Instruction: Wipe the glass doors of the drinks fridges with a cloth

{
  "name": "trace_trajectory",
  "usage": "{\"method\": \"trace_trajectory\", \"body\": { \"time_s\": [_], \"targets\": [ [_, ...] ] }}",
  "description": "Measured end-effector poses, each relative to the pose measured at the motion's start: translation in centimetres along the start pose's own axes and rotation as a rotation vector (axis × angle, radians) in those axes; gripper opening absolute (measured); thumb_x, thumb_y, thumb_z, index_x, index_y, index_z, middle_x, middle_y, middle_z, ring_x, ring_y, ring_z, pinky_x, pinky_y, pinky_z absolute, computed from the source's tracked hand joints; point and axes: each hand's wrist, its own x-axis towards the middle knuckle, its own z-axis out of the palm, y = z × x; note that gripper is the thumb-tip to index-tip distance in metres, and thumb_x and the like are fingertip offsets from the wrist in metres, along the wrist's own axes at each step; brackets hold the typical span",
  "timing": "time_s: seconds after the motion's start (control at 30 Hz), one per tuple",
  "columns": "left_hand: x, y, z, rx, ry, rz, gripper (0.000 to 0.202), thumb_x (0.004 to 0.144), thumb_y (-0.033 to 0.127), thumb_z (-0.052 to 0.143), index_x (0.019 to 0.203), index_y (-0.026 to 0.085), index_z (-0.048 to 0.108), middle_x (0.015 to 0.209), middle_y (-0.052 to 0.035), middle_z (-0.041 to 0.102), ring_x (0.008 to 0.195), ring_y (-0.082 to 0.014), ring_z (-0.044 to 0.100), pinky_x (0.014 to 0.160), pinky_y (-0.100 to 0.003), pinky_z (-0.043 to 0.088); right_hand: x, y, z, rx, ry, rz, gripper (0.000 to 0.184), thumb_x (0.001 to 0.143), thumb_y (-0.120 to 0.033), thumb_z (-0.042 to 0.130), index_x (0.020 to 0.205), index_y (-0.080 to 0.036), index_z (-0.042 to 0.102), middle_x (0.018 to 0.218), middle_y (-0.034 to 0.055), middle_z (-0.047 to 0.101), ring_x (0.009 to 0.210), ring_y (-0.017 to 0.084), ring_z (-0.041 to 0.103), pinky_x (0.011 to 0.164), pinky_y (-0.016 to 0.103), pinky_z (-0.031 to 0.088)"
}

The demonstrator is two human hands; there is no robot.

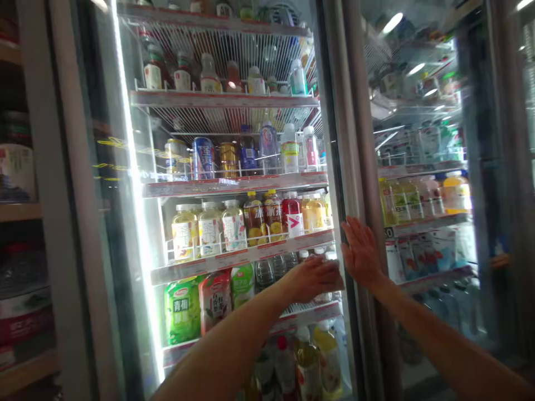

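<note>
I face a lit glass-door drinks cooler. My left hand [314,277] reaches to the right edge of the left door [334,167], fingers curled against the glass or its edge beside clear water bottles [276,270]; what they grip is unclear. My right hand [360,252] lies flat and open, fingers up, on the door frame [359,139] between the two doors. Shelves behind the glass hold tea bottles [209,228], a red drink bottle [291,214], cans [203,157] and green pouches [182,309].
The right cooler door [422,167] shows juice bottles [455,192] and cartons behind reflections. Wooden shelves [19,211] with packaged goods stand at the left. More bottles [309,362] fill the lowest shelf near my left forearm.
</note>
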Motion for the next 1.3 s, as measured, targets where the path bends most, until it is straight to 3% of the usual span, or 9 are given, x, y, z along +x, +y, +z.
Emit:
{"method": "trace_trajectory", "body": {
  "time_s": [0.1, 0.27, 0.33, 0.43, 0.5, 0.7, 0.93, 1.13, 1.3],
  "targets": [
    [-2.2, -1.4, -1.4, 0.020, -0.027, -0.036, 0.041, 0.088, 0.024, 0.042, 0.128, 0.028, 0.048, 0.138, 0.0019, 0.047, 0.135, -0.0208, 0.030, 0.109, -0.044, 0.024, 0.0, -0.8, 0.5, 0.005, 0.003, -0.020, 0.055, 0.092, -0.027, 0.032, 0.145, -0.021, 0.020, 0.143, 0.0120, 0.039, 0.136, 0.023, 0.030, 0.109, 0.047, 0.026],
    [-4.6, -4.4, -4.2, 0.162, 0.029, -0.491, 0.043, 0.088, 0.023, 0.043, 0.131, 0.023, 0.043, 0.144, -0.0040, 0.039, 0.139, -0.0259, 0.021, 0.109, -0.050, 0.019, 0.6, -2.5, 1.5, 0.034, 0.004, -0.008, 0.055, 0.093, -0.029, 0.031, 0.146, -0.023, 0.017, 0.145, 0.0104, 0.036, 0.138, 0.023, 0.026, 0.109, 0.048, 0.024],
    [-6.1, -2.4, -4.0, 0.148, -0.005, -0.428, 0.045, 0.087, 0.025, 0.045, 0.132, 0.024, 0.043, 0.145, -0.0034, 0.038, 0.139, -0.0257, 0.021, 0.110, -0.049, 0.019, 0.5, -3.3, 1.8, 0.046, -0.015, -0.020, 0.056, 0.093, -0.028, 0.032, 0.146, -0.023, 0.016, 0.145, 0.0101, 0.036, 0.138, 0.022, 0.026, 0.109, 0.047, 0.024],
    [-8.9, 0.9, -3.6, 0.073, -0.107, -0.084, 0.040, 0.088, 0.030, 0.043, 0.128, 0.029, 0.047, 0.143, 0.0029, 0.041, 0.137, -0.0187, 0.026, 0.110, -0.040, 0.021, 0.4, -4.7, 2.0, 0.055, -0.043, -0.076, 0.058, 0.092, -0.027, 0.032, 0.147, -0.022, 0.014, 0.145, 0.0097, 0.036, 0.138, 0.022, 0.026, 0.110, 0.046, 0.023],
    [-10.6, 0.8, -4.4, 0.085, -0.134, -0.050, 0.039, 0.089, 0.030, 0.040, 0.127, 0.031, 0.047, 0.143, 0.0055, 0.042, 0.137, -0.0162, 0.025, 0.112, -0.038, 0.018, 0.5, -5.5, 2.1, 0.066, -0.053, -0.115, 0.058, 0.092, -0.027, 0.032, 0.147, -0.022, 0.013, 0.146, 0.0091, 0.035, 0.138, 0.022, 0.025, 0.111, 0.046, 0.022],
    [-14.7, -4.7, -8.8, 0.311, -0.003, -0.668, 0.047, 0.089, 0.026, 0.043, 0.135, 0.025, 0.038, 0.147, -0.0062, 0.034, 0.141, -0.0232, 0.016, 0.113, -0.047, 0.011, 1.9, -8.1, 2.6, 0.116, -0.036, -0.133, 0.059, 0.092, -0.026, 0.034, 0.147, -0.025, 0.012, 0.149, 0.0061, 0.028, 0.140, 0.021, 0.020, 0.112, 0.046, 0.020],
    [-20.0, 0.3, -8.9, 0.235, -0.119, -0.303, 0.043, 0.089, 0.028, 0.042, 0.132, 0.029, 0.044, 0.146, 0.0011, 0.036, 0.142, -0.0194, 0.011, 0.115, -0.043, 0.006, 1.7, -13.0, 3.7, 0.189, -0.079, -0.275, 0.056, 0.089, -0.024, 0.038, 0.144, -0.022, 0.023, 0.148, 0.0084, 0.030, 0.140, 0.023, 0.018, 0.113, 0.049, 0.017],
    [-23.3, -3.1, -11.9, 0.424, 0.101, -0.885, 0.053, 0.088, 0.023, 0.046, 0.139, 0.024, 0.033, 0.148, -0.0096, 0.030, 0.141, -0.0223, 0.015, 0.111, -0.044, 0.018, 2.0, -15.9, 4.3, 0.211, -0.077, -0.265, 0.054, 0.088, -0.024, 0.040, 0.141, -0.022, 0.029, 0.146, 0.0082, 0.035, 0.140, 0.024, 0.017, 0.112, 0.052, 0.015],
    [-25.8, 4.3, -9.2, 0.254, -0.051, -0.473, 0.044, 0.087, 0.028, 0.049, 0.131, 0.029, 0.045, 0.147, -0.0015, 0.033, 0.141, -0.0212, 0.016, 0.113, -0.044, 0.012, 1.8, -17.7, 4.8, 0.245, -0.049, -0.270, 0.054, 0.089, -0.024, 0.040, 0.142, -0.025, 0.029, 0.145, 0.0053, 0.036, 0.141, 0.024, 0.011, 0.113, 0.051, 0.012]
  ]
}}
